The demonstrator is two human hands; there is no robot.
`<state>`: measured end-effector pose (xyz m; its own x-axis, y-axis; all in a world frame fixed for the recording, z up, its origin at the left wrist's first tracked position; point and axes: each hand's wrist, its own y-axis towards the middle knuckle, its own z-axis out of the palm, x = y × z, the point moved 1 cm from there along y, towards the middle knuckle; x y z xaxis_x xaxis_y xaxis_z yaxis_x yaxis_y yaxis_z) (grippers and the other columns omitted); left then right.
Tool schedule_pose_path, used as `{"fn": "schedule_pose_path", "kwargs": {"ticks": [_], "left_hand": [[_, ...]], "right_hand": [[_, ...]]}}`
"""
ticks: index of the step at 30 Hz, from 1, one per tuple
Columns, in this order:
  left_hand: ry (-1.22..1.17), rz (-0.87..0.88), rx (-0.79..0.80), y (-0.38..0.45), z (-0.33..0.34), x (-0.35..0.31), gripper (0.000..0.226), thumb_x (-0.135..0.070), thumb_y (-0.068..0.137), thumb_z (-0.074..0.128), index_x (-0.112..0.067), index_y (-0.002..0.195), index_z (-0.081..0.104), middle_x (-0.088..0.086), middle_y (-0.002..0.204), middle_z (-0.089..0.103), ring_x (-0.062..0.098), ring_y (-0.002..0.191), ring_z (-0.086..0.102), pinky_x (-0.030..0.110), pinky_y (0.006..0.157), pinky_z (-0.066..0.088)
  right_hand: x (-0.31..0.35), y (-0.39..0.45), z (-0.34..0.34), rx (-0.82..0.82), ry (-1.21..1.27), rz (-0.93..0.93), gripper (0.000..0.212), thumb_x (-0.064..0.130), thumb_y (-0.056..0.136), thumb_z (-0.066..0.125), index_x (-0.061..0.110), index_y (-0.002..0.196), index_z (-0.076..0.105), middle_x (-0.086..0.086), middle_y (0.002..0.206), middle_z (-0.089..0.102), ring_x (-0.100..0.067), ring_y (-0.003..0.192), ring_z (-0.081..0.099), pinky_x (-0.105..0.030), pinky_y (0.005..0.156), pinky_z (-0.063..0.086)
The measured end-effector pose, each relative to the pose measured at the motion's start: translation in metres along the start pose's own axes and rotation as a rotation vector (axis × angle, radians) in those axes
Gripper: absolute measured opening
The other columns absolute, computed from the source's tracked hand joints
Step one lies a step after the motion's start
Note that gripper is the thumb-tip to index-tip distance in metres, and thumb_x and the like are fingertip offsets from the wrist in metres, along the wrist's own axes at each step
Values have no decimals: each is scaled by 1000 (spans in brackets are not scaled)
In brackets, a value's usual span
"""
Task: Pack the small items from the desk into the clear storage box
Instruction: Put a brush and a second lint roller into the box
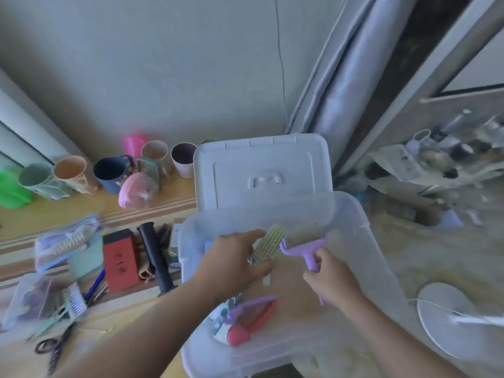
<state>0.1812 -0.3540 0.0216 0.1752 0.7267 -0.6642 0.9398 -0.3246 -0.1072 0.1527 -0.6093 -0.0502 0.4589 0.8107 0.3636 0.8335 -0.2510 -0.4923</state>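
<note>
hands (pixel 234 260) (pixel 331 279) holding brush (pixel 268 245), roller (pixel 308 248), over box (pixel 381 268)

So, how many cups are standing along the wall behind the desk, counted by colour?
Grey-green cup: 1
Peach cup: 1
Dark blue mug: 1
Pink cup: 1
Beige cup: 1
White cup: 1
Total: 6; green rim behind the lid not counted.

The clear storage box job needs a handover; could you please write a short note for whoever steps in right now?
Left hand holds a pale bristled brush over the open clear plastic storage box.
Right hand grips a purple plastic roller handle inside the box.
Done: a pink and purple tool cluster lies in the box.
Left: the red rectangular box, black cylindrical handle, black scissors and white comb on the wooden desk.
</note>
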Motion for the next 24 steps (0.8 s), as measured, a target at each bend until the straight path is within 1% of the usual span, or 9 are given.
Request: {"fn": "schedule_pose_path", "kwargs": {"ticks": [3, 6, 9, 12, 14, 17, 19, 22, 24], "left_hand": [[-2, -79, 65, 7, 39, -14, 49, -59, 77, 68, -43, 122, 58, -7, 69, 68, 14, 77, 66, 32, 69, 52], [-13, -198, 94, 8, 58, -17, 51, -52, 84, 72, -42, 132, 58, -11, 60, 59, 16, 80, 66, 31, 72, 51], [-8, -283, 93, 7, 62, -17, 52, -40, 88, 72, -37, 137, 56, -10, 55, 55, 17, 73, 62, 25, 65, 44], [-28, -355, 104, 2, 66, -13, 55, -38, 90, 69, -41, 141, 50, -6, 77, 68, 9, 73, 62, 20, 67, 47], [-63, -390, 103, -1, 69, -9, 59, -38, 89, 70, -42, 143, 47, -9, 85, 69, 7, 74, 64, 19, 70, 49], [-113, -413, 123, -1, 76, -3, 65, -32, 89, 70, -38, 148, 43, -15, 91, 68, 5, 76, 66, 24, 80, 53], [-166, -445, 127, 4, 81, -2, 64, -28, 89, 69, -38, 147, 44, -16, 96, 69, 5, 76, 69, 32, 84, 56], [-406, -570, 81, 18, 88, -8, 57, -21, 89, 68, -36, 141, 51, -6, 103, 70, 9, 76, 74, 40, 86, 59], [-642, -646, 48, 27, 92, -15, 59, -13, 87, 70, -35, 139, 52, 5, 108, 70, 20, 83, 77, 50, 88, 60]], "right_hand": [[-20, 28, 11, 200, -111, 53, 17, 29, 79, 60, 20, 93, 56, -3, 84, 72, -24, 79, 71, -30, 59, 44], [-13, 45, 20, 306, -87, 66, 2, 16, 83, 55, 16, 82, 57, -8, 70, 75, -20, 60, 71, -24, 51, 45], [-1, 64, 28, 355, 62, 67, 29, -1, 87, 49, 25, 75, 50, -17, 79, 75, -22, 48, 68, -27, 49, 52], [-13, 95, 54, 396, 78, 78, 21, 4, 75, 51, 12, 92, 61, -18, 85, 74, -28, 60, 75, -35, 53, 60], [-37, 123, 88, 452, 39, 25, 38, 14, 65, 52, 10, 99, 68, -15, 87, 76, -29, 71, 76, -44, 64, 65], [-17, 98, 55, 410, 8, -29, 21, 19, 74, 60, 15, 94, 67, -8, 89, 72, -25, 78, 71, -39, 71, 61], [-8, 86, 31, 378, -1, -131, 19, 21, 82, 61, 17, 101, 65, -2, 97, 69, -21, 86, 67, -34, 71, 53], [-3, 69, 8, 500, 325, -162, 27, 19, 87, 68, 24, 113, 67, 1, 102, 71, -18, 87, 68, -36, 79, 55], [-2, 59, -3, 641, 623, -81, 32, 17, 84, 74, 19, 115, 69, -4, 95, 70, -22, 77, 66, -38, 68, 51]]}}
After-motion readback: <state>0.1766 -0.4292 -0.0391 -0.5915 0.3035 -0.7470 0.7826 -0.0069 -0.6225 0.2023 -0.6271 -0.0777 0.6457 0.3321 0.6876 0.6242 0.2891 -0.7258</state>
